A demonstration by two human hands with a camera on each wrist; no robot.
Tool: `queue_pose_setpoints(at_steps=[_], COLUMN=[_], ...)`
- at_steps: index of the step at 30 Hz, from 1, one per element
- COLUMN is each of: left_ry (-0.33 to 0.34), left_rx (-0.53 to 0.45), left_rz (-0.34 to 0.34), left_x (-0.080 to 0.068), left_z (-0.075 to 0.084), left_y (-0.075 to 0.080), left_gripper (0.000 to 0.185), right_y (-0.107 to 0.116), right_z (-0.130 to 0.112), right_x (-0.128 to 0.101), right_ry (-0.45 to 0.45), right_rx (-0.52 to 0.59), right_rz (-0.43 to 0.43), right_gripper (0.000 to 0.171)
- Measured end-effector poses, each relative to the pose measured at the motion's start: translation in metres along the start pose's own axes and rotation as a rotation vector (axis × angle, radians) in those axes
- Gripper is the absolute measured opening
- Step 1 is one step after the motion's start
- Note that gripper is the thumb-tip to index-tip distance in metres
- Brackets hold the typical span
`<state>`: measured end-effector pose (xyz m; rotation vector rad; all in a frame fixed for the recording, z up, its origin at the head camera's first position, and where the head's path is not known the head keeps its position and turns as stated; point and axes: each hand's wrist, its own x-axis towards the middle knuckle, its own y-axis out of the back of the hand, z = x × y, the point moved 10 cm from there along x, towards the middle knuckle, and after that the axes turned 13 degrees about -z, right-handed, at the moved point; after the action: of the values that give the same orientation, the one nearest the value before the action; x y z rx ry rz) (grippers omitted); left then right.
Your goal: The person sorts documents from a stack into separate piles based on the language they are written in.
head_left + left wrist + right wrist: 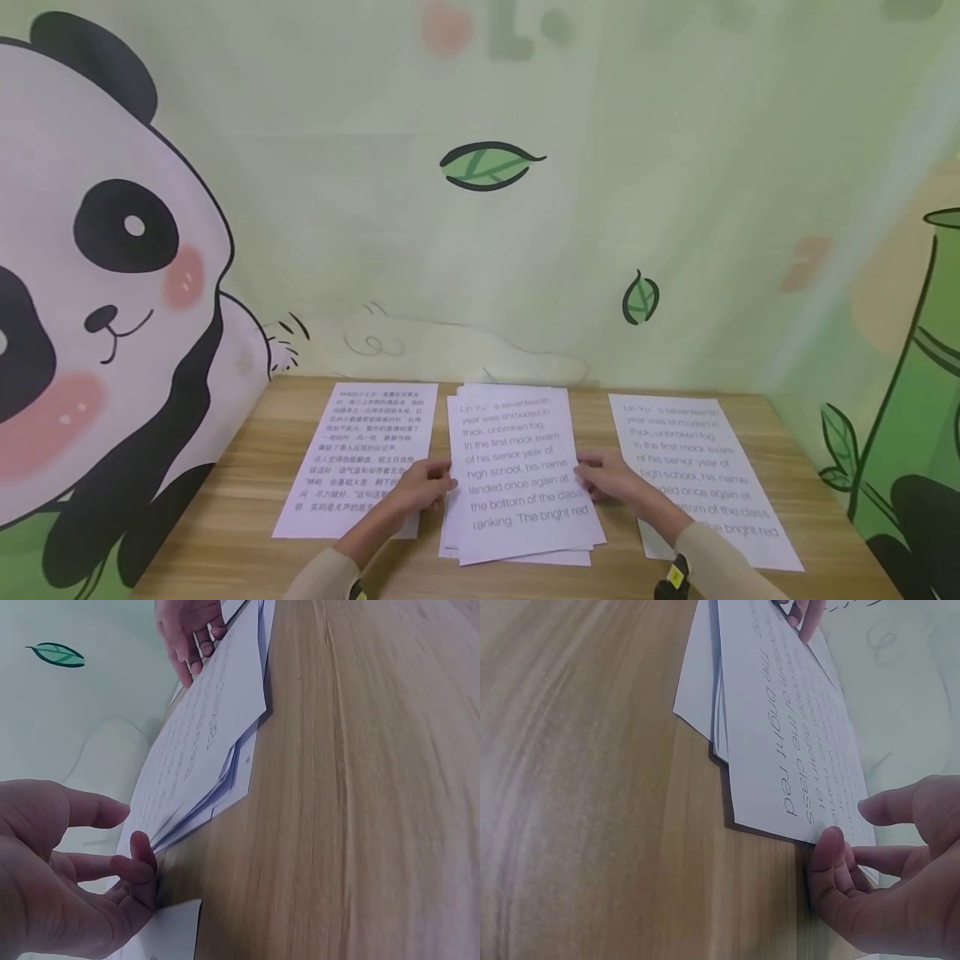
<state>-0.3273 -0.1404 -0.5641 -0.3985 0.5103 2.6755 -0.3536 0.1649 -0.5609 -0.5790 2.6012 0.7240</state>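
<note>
Three paper lots – middle stack (521, 475) between two hands.

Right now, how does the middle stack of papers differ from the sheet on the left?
The middle stack is several sheets fanned unevenly; the left sheet is a single flat page. The stack's top page carries large English print; the left sheet carries small, dense Chinese text. Both hands, left and right, touch the stack's side edges; the left hand only overlaps the left sheet. Both are white and lie on the wooden table.
</note>
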Motion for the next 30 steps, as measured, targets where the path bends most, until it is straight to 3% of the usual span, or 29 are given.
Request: queue_pose_setpoints(at_steps=[7, 15, 20, 30], left_ry=[0.053, 0.002, -0.050, -0.041], left_rx=[0.040, 0.038, 0.016, -0.039], left_rz=[0.010, 0.031, 0.045, 0.027], left_x=[0.000, -0.002, -0.003, -0.005], left_z=[0.001, 0.007, 0.013, 0.010], left_y=[-0.003, -0.002, 0.000, -0.001], left_gripper=[0.062, 0.061, 0.057, 0.062], right_y=[-0.002, -0.001, 0.002, -0.003], right_z=[-0.001, -0.001, -0.002, -0.003], right_x=[-0.001, -0.007, -0.012, -0.016], right_ry=[-0.006, -0.004, 0.047, 0.115], right_rx=[-0.046, -0.024, 0.048, 0.212], right_rz=[0.001, -0.008, 0.006, -0.056], right_gripper=[0.051, 0.048, 0.046, 0.053])
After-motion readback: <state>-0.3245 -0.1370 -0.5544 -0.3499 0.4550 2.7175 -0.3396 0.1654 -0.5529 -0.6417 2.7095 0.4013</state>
